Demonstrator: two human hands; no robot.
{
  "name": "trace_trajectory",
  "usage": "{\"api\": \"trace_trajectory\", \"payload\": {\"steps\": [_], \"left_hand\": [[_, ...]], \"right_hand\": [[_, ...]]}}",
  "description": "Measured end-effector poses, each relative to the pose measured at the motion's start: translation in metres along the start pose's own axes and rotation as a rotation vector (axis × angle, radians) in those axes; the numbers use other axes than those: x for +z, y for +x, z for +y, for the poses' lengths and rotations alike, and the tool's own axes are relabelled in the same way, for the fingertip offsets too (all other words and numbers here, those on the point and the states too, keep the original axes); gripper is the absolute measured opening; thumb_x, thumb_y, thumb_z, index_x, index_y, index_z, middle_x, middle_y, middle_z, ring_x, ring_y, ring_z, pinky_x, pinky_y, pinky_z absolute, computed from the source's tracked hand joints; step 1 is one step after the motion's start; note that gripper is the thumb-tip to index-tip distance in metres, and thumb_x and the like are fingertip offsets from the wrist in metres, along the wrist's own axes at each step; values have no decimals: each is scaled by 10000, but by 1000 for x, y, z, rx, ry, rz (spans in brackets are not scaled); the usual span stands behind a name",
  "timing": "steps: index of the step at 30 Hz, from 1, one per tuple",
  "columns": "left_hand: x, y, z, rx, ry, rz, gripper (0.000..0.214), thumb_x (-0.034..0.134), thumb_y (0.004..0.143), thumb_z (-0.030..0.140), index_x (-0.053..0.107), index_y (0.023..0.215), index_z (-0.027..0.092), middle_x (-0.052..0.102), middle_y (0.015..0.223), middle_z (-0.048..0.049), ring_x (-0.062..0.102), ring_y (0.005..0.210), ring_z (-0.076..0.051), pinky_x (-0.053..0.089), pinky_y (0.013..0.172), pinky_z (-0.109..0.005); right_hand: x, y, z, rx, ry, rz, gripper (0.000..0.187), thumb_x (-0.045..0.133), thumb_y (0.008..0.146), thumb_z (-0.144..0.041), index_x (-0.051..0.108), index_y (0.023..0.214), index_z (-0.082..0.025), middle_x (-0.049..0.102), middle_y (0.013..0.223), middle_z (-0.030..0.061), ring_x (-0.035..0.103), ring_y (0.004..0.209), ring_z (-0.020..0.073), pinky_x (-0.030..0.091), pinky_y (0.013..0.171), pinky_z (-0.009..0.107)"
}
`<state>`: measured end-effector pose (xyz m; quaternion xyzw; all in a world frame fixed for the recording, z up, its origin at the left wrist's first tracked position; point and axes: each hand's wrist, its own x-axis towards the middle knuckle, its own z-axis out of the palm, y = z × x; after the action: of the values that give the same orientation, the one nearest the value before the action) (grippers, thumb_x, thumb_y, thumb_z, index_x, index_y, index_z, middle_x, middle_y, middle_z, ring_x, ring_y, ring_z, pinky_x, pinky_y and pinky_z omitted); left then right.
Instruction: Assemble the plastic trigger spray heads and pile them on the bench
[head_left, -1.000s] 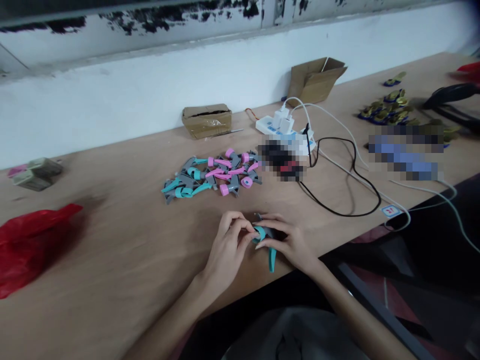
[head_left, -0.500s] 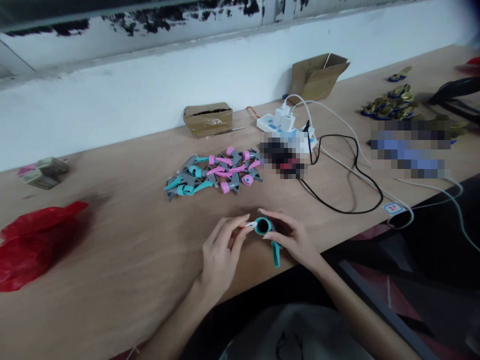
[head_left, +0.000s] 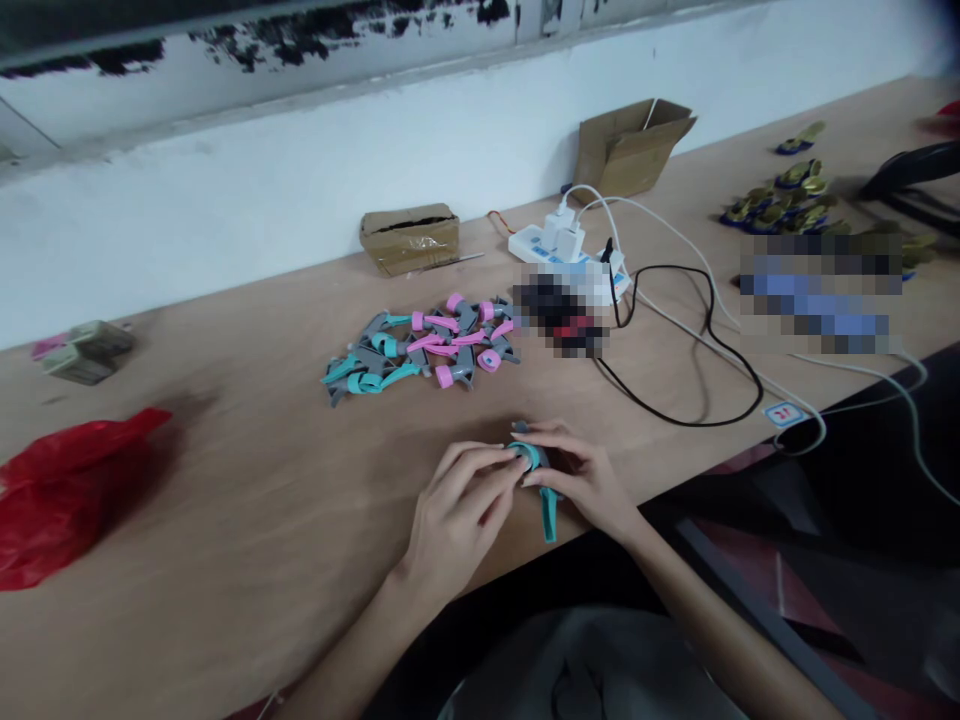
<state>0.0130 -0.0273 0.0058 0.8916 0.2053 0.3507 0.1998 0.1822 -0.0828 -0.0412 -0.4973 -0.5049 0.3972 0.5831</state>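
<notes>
A teal and grey trigger sprayer head (head_left: 550,513) is held near the table's front edge, its teal collar facing left and its lever hanging down. My right hand (head_left: 585,478) grips its body from the right, fingers above and thumb below. From the left, my left hand (head_left: 466,500) is closed at the collar, with fingertips pressed against its opening. The fingers cover most of the opening, and no white piece shows now. Behind my hands lies a pile of similar sprayer heads (head_left: 442,345), some with teal parts and others with pink.
At left is a red plastic bag (head_left: 67,490), with greyish blocks (head_left: 88,350) behind it. Cardboard boxes (head_left: 412,240) (head_left: 634,150) stand by the wall. A white power strip (head_left: 536,242) and trailing cables (head_left: 709,350) lie to the right, with gold and blue pieces (head_left: 780,210) beyond.
My left hand has moved right onto the collar opening. The small white piece it was pinching is now out of sight. My right hand still holds the sprayer head.
</notes>
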Motion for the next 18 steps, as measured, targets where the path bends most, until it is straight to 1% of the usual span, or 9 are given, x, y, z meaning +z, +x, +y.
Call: {"api": "trace_trajectory", "payload": {"steps": [2, 4, 6, 10, 14, 16, 18], "left_hand": [[-1, 0, 2, -52, -34, -9, 348, 561, 807, 46, 612, 1096, 235, 603, 1011, -54, 563, 954, -165, 563, 736, -296], [-2, 1, 3, -116, -74, -17, 310, 550, 821, 69, 627, 1070, 238, 589, 1009, -54, 575, 931, -155, 555, 739, -292], [-2, 3, 4, -196, -93, -25, 238, 550, 831, 104, 652, 1003, 232, 587, 978, -45, 594, 879, -141, 548, 738, -285], [-4, 10, 5, -325, -98, -37, 96, 591, 807, 152, 662, 846, 205, 569, 903, -27, 595, 747, -112, 538, 644, -237], [-8, 19, 4, -361, -69, -117, 88, 603, 786, 163, 642, 850, 208, 549, 908, -20, 575, 698, -100, 521, 574, -212], [-10, 22, 3, -349, -9, -157, 90, 611, 771, 164, 638, 843, 210, 547, 897, -13, 568, 680, -100, 506, 551, -208], [-13, 25, 2, -326, 55, -187, 87, 621, 756, 166, 635, 827, 213, 550, 887, -7, 575, 709, -115, 501, 560, -214]], "right_hand": [[0, 1, 0, 0, 2, 5, 352, 705, 722, -299, 646, 1067, -330, 579, 1045, 44, 560, 1005, 202, 465, 874, 380], [0, 1, 0, -2, 11, 6, 354, 706, 721, -299, 645, 1068, -330, 581, 1045, 44, 560, 1006, 202, 466, 873, 380], [-1, 1, 0, 2, 10, 0, 359, 709, 717, -303, 644, 1069, -332, 580, 1048, 44, 555, 1016, 205, 464, 879, 386], [-1, 0, 0, 28, -2, -13, 373, 717, 707, -308, 642, 1071, -340, 570, 1065, 45, 550, 1019, 208, 462, 885, 396], [-1, 0, -2, 33, -9, -7, 373, 720, 702, -317, 645, 1066, -338, 569, 1066, 47, 550, 1025, 213, 463, 878, 396], [-2, 0, -2, 24, -16, -7, 371, 720, 702, -316, 646, 1065, -340, 571, 1065, 47, 551, 1030, 212, 458, 883, 393], [-2, 0, -2, 14, -22, -7, 375, 724, 699, -313, 647, 1065, -339, 574, 1064, 47, 548, 1041, 212, 450, 899, 393]]}}
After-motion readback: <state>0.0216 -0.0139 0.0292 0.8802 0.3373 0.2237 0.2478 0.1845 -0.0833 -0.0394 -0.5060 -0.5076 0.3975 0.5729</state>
